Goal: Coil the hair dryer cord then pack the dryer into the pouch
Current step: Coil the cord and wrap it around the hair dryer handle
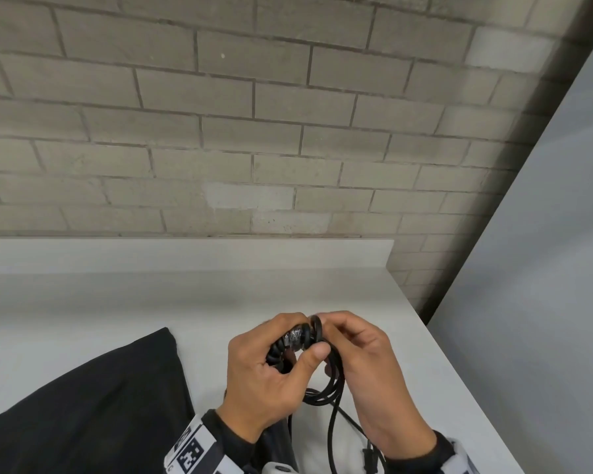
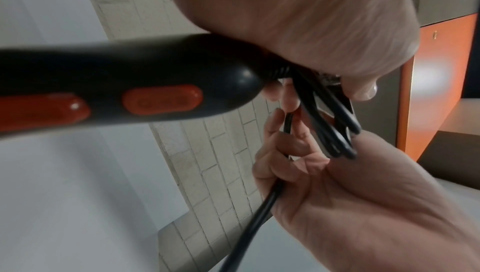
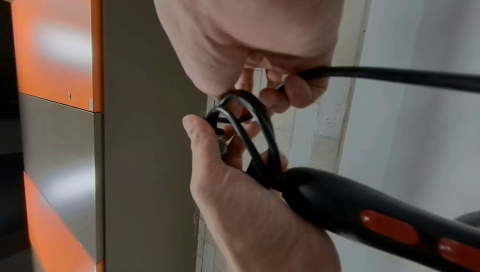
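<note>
- Both hands meet just above the white table [image 1: 322, 292], working the black cord [image 1: 326, 388] of a dryer [image 2: 116, 83].
- The left hand [image 1: 264, 381] is curled round the ribbed end of the cord where it leaves the dryer's handle, with several loops gathered against the palm.
- The right hand [image 1: 367, 364] is closed on the cord, pinching the top of the loops while a loose length runs out through its fingers [image 3: 298, 91].
- The dryer hangs below the left hand (black, with two orange buttons); from the head view it is almost wholly hidden.
- The pouch [image 1: 93, 415], black cloth, lies flat on the table to the left, well apart from the hands.
- Handling, as a judgement: the cord looks springy and smooth, so loops may slip or spring open unless pinched where they cross; the dryer seems rigid and light enough to lift by its handle; the pouch is limp and will need its mouth held open.
- Hard to tell: the plug, how much cord remains uncoiled, the pouch's opening, and the dryer's nozzle are all out of sight or cut off.
</note>
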`<move>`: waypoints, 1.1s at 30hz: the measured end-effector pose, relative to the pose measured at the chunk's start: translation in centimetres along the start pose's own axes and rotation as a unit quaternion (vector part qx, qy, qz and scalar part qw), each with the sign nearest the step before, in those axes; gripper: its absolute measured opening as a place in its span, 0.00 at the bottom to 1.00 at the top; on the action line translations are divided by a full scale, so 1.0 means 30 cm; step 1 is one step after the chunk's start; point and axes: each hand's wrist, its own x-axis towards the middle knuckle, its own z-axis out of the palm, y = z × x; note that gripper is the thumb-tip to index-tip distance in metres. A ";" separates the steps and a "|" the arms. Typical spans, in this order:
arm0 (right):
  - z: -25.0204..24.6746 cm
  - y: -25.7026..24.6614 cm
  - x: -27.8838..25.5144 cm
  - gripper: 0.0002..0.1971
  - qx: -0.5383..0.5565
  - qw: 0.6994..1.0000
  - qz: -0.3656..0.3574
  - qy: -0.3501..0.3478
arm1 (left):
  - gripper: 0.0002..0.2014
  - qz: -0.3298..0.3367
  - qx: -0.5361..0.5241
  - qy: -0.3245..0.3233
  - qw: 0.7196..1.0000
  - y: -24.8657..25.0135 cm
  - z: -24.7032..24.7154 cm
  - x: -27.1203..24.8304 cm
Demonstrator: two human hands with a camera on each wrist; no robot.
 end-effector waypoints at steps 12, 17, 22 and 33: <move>-0.023 0.063 -0.053 0.09 -0.064 0.994 -0.035 -0.076 | 0.21 -0.021 0.129 0.028 0.991 0.007 -0.022 0.000; -0.031 0.057 -0.054 0.06 -0.095 0.993 -0.049 -0.047 | 0.17 -0.110 0.091 -0.034 0.989 0.031 -0.030 0.011; -0.035 0.055 -0.053 0.09 -0.120 0.991 -0.055 -0.032 | 0.15 -0.185 0.020 -0.079 0.979 0.053 -0.040 0.031; -0.060 0.032 -0.037 0.05 -0.200 0.976 -0.069 -0.054 | 0.11 -0.302 -0.131 -0.093 0.940 0.083 -0.039 0.055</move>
